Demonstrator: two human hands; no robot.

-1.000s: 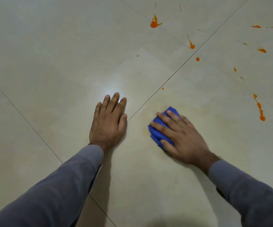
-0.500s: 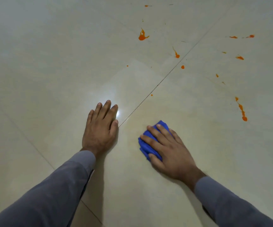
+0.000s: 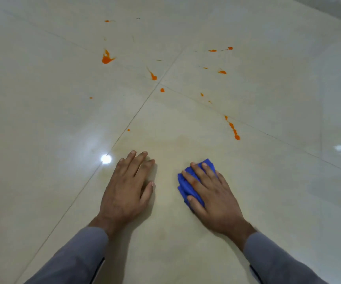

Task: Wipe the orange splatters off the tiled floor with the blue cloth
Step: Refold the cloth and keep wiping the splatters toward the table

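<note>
One bunched blue cloth underhand

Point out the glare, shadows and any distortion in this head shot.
Head view: bright lamp glare on the glossy floor beside the left hand, a fainter reflection at right; soft shadows under both forearms; wide-angle lens bows the grout lines; orange splatters stay sharp.
</note>
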